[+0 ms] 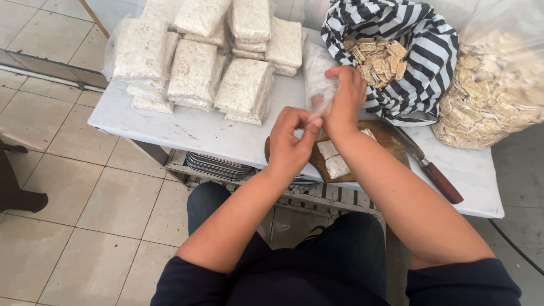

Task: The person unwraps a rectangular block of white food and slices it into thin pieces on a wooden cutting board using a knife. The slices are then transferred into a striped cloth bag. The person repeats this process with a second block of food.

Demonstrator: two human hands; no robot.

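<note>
Hands (317,122) pinch clear plastic wrapper (317,76) above cutting board (391,141).

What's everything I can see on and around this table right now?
Wrapped pale blocks: about ten, off-white in clear plastic, stacked at the table's far left.
Clear wrapper: one, held in both hands.
Striped bag: one, black and white, open, holding cut tan pieces.
Clear bag: one, full of tan pieces, far right.
Cutting board: one, brown wood, under the hands, with two pale slabs.
Knife: one, reddish-brown handle, right of the board.
Table: one, white.
Plates: grey stack beneath the table.
Left hand: pinching the wrapper.
Right hand: gripping the wrapper.
</note>
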